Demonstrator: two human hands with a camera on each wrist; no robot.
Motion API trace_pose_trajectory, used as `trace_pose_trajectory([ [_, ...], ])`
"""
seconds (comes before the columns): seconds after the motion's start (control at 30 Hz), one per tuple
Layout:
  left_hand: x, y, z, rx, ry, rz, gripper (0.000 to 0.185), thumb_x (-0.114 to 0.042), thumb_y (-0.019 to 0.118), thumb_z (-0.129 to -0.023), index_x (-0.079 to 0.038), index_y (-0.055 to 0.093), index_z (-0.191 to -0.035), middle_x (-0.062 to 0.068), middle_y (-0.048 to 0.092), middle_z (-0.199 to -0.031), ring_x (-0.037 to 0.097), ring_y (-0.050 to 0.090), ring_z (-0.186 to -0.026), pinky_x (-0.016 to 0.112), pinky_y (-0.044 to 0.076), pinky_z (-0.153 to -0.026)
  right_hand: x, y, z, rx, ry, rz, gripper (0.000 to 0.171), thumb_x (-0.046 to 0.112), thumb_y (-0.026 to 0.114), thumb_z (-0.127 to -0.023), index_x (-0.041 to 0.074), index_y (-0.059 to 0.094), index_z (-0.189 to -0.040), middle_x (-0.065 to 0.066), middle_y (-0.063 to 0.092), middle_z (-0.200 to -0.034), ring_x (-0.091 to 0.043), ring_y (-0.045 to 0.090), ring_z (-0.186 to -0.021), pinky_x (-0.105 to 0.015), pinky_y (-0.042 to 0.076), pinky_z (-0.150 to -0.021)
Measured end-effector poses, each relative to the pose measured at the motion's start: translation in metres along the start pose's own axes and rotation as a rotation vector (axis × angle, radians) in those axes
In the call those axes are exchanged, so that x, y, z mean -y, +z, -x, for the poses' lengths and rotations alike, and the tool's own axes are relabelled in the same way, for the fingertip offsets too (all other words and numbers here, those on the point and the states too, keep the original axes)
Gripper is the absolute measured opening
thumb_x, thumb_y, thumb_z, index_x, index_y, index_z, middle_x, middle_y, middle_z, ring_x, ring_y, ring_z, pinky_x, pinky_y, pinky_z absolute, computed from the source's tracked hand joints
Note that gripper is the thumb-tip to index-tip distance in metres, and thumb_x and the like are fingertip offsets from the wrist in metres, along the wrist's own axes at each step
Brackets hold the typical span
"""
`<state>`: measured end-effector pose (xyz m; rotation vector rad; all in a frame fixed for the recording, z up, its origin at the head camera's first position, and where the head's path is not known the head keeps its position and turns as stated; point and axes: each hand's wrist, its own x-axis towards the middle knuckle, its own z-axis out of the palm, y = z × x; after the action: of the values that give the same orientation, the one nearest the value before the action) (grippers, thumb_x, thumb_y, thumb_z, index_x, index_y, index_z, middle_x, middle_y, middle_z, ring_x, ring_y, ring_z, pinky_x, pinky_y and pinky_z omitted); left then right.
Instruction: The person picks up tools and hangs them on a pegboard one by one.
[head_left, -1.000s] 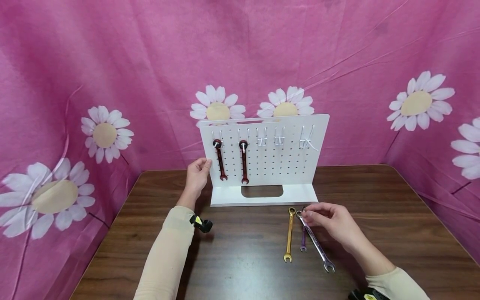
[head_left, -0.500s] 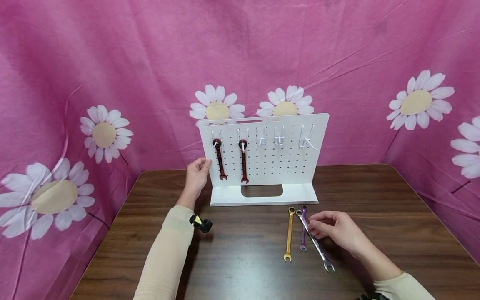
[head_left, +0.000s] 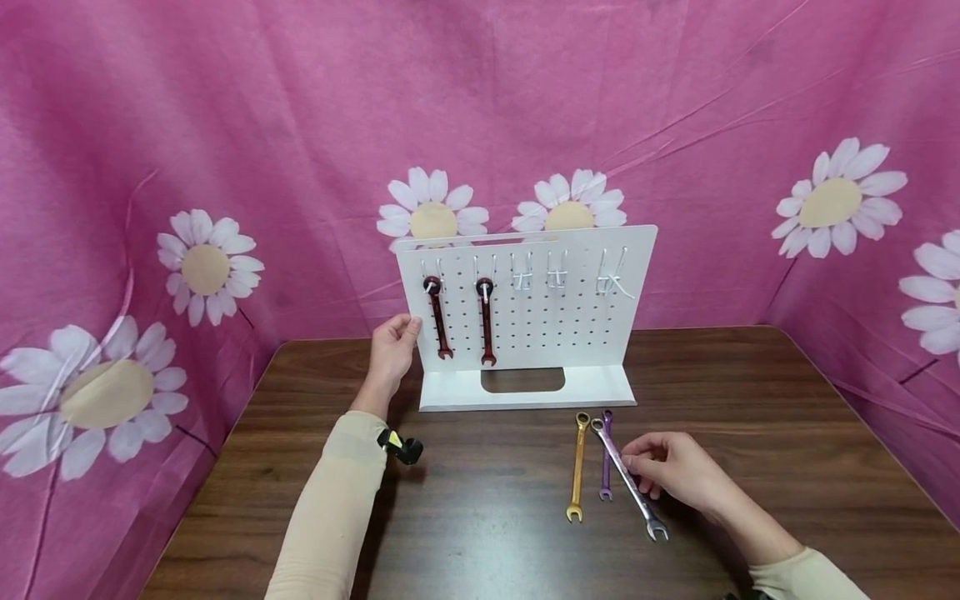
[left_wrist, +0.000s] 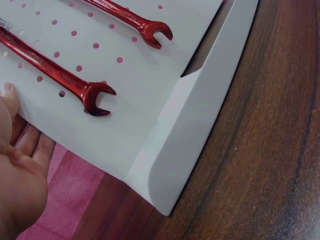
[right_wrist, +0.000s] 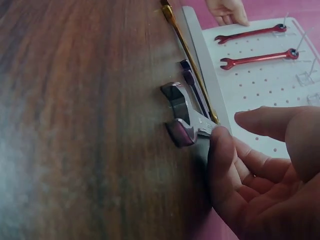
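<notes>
My left hand (head_left: 392, 348) holds the left edge of a white pegboard stand (head_left: 540, 325), thumb in front and fingers behind. Two red combination wrenches (head_left: 439, 321) hang from its hooks; the left wrist view shows their open ends (left_wrist: 97, 99) close by. On the table, a silver combination wrench (head_left: 630, 482) lies slantwise with its ring end over a purple wrench (head_left: 606, 467). A gold wrench (head_left: 577, 471) lies to their left. My right hand (head_left: 684, 471) is at the silver wrench's shaft, a fingertip touching it and the thumb (right_wrist: 265, 121) apart in the right wrist view.
Several white hooks (head_left: 557, 271) with nothing hung on them run along the board's upper right. The stand's base (head_left: 457, 392) has a cutout. A brown wooden table (head_left: 480, 517) carries everything, with a pink flowered curtain (head_left: 322, 125) around it.
My right hand has moved from the ring ends of the silver and purple wrenches down along the silver one's shaft, uncovering the purple ring end. My left hand stays on the board.
</notes>
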<state>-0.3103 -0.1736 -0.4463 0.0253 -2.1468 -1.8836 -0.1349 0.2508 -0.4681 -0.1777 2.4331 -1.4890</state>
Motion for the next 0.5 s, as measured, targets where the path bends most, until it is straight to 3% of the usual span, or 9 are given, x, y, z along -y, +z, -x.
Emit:
trace_pose_trajectory([
  [0.3, -0.003, 0.0, 0.0, -0.001, -0.016, -0.011, 0.027, -0.014, 0.066, -0.109, 0.011, 0.072, -0.116, -0.007, 0.056, -0.069, 0.003, 0.05, -0.07, 0.018, 0.043, -0.066, 0.008, 0.007, -0.007, -0.052, 0.084, 0.149, 0.015, 0.014, 0.079, -0.096, 0.0, 0.074, -0.096, -0.002, 0.062, -0.063, -0.013, 0.057, -0.048, -0.031, 0.051, -0.043],
  [0.5, -0.001, 0.0, 0.0, 0.003, -0.024, -0.013, 0.027, -0.015, 0.067, -0.109, 0.011, 0.072, -0.116, -0.004, 0.057, -0.07, 0.004, 0.05, -0.071, 0.019, 0.043, -0.066, 0.007, 0.01, -0.011, -0.074, 0.118, 0.24, 0.018, 0.017, 0.082, -0.093, 0.007, 0.071, -0.082, 0.0, 0.056, -0.051, -0.009, 0.052, -0.039, -0.031, 0.047, -0.04],
])
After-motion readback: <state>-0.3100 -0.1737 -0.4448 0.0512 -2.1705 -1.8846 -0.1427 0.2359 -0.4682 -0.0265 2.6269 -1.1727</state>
